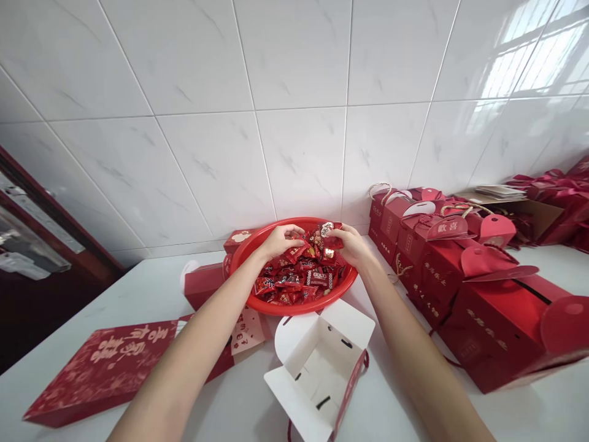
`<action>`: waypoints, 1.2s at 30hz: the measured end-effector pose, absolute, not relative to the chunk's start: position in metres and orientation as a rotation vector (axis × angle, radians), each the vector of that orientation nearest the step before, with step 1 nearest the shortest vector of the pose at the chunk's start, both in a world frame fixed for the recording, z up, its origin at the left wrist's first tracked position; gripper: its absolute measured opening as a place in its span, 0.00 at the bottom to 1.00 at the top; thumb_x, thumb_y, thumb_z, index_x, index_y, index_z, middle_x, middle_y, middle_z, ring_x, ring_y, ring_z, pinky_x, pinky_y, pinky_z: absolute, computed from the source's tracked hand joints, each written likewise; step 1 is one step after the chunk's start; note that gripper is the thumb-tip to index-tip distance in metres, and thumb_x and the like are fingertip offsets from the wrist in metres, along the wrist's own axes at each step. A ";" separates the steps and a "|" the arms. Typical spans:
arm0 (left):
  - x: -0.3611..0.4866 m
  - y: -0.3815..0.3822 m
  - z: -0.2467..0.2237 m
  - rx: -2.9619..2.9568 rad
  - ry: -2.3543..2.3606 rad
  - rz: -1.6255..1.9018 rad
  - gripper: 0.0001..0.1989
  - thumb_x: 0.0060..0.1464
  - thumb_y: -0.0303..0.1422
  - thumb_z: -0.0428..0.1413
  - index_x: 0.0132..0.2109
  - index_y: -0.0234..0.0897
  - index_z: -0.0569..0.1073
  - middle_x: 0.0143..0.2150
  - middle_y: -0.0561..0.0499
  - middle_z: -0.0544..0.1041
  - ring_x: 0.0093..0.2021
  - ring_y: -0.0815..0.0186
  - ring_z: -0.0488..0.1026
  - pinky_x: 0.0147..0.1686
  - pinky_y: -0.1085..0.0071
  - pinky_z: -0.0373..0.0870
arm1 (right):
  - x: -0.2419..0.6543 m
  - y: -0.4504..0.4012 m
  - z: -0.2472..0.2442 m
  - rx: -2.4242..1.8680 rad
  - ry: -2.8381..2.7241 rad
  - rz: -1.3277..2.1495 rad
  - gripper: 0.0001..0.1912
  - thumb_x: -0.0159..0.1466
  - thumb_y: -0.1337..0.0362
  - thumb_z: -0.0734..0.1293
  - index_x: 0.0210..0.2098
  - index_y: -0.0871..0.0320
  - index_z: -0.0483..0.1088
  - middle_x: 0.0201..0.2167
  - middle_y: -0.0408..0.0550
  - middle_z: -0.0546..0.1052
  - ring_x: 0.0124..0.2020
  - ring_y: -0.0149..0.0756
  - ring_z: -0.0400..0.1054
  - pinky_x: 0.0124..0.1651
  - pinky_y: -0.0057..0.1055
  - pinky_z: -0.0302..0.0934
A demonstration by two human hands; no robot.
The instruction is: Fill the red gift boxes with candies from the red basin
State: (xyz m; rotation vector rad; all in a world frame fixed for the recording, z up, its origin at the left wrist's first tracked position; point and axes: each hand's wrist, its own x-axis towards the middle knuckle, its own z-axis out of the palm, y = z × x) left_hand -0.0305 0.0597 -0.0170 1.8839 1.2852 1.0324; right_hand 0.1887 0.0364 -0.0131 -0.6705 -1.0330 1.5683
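A red plastic basket [239,270] stands against the wall, full of red-wrapped candies [289,280]. Over its left half is my left hand [281,241], its fingers closed on a red candy packet [297,250]. At the basket's right side my right hand [348,243] pinches a red packet with white lettering [327,231]. In front of the basket sits a gift box [317,362] with its flaps spread, showing a white inside with nothing in it.
Several closed red gift boxes [488,319] with rope handles line the right side. A flat red box [105,362] lies at left, and a smaller red box [202,283] touches the basket. A cardboard carton [538,215] is at far right. Behind rises a white tiled wall [299,153].
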 end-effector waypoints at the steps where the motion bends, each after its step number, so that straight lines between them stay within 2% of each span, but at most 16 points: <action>1: -0.031 0.060 -0.018 1.876 1.279 1.030 0.22 0.37 0.42 0.68 0.41 0.36 0.79 0.41 0.48 0.81 0.43 0.59 0.75 0.49 0.60 0.70 | 0.189 0.036 -0.013 -0.667 -1.041 1.571 0.08 0.45 0.71 0.72 0.26 0.58 0.73 0.27 0.48 0.81 0.30 0.38 0.76 0.34 0.30 0.71; 7: -0.032 0.064 -0.021 1.863 1.390 1.005 0.16 0.39 0.34 0.65 0.39 0.35 0.79 0.32 0.51 0.79 0.33 0.63 0.74 0.38 0.66 0.71 | 0.189 0.033 -0.010 -0.736 -1.020 1.571 0.06 0.46 0.71 0.71 0.26 0.59 0.74 0.27 0.48 0.81 0.27 0.35 0.75 0.27 0.26 0.68; 11: -0.033 0.065 -0.019 1.923 1.573 1.031 0.13 0.43 0.31 0.59 0.39 0.37 0.80 0.34 0.51 0.81 0.35 0.63 0.75 0.39 0.67 0.72 | 0.188 0.032 -0.009 -0.691 -1.016 1.580 0.05 0.48 0.69 0.73 0.25 0.59 0.74 0.26 0.48 0.81 0.28 0.35 0.75 0.28 0.26 0.69; 16: -0.031 0.057 -0.014 2.001 1.587 0.956 0.10 0.40 0.28 0.57 0.32 0.38 0.80 0.33 0.51 0.82 0.36 0.61 0.77 0.41 0.67 0.73 | 0.187 0.033 -0.009 -0.688 -0.983 1.578 0.05 0.51 0.66 0.73 0.26 0.58 0.74 0.24 0.46 0.79 0.24 0.33 0.72 0.25 0.25 0.67; 19: -0.025 0.048 -0.011 2.075 1.453 0.726 0.10 0.41 0.29 0.56 0.31 0.39 0.82 0.31 0.52 0.83 0.35 0.60 0.78 0.39 0.69 0.74 | 0.187 0.034 -0.009 -0.687 -0.985 1.564 0.06 0.51 0.66 0.74 0.26 0.58 0.74 0.24 0.46 0.79 0.24 0.33 0.72 0.25 0.26 0.66; 23: -0.018 0.040 -0.011 2.009 1.357 0.170 0.10 0.40 0.30 0.58 0.29 0.40 0.83 0.25 0.53 0.81 0.29 0.61 0.79 0.29 0.72 0.71 | 0.187 0.034 -0.011 -0.688 -0.992 1.566 0.07 0.50 0.64 0.75 0.26 0.58 0.73 0.25 0.47 0.80 0.25 0.34 0.73 0.26 0.27 0.66; 26: -0.015 0.039 -0.013 2.020 1.414 0.078 0.16 0.37 0.27 0.58 0.36 0.41 0.85 0.29 0.53 0.83 0.32 0.60 0.80 0.30 0.73 0.71 | 0.187 0.034 -0.011 -0.684 -0.977 1.572 0.07 0.49 0.65 0.75 0.26 0.59 0.75 0.25 0.47 0.80 0.25 0.33 0.72 0.24 0.26 0.66; 30: -0.015 0.038 -0.014 2.191 1.547 0.191 0.28 0.36 0.24 0.58 0.47 0.43 0.83 0.41 0.52 0.85 0.42 0.57 0.80 0.40 0.71 0.72 | 0.187 0.032 -0.009 -0.685 -0.968 1.580 0.06 0.48 0.66 0.74 0.25 0.59 0.75 0.23 0.46 0.79 0.23 0.32 0.71 0.26 0.26 0.67; 36: -0.013 0.037 -0.012 2.270 1.583 -0.054 0.29 0.38 0.32 0.62 0.53 0.42 0.80 0.50 0.45 0.82 0.47 0.51 0.78 0.41 0.68 0.71 | 0.186 0.031 -0.007 -0.705 -0.955 1.577 0.08 0.49 0.66 0.75 0.25 0.59 0.72 0.23 0.46 0.79 0.24 0.33 0.72 0.29 0.28 0.69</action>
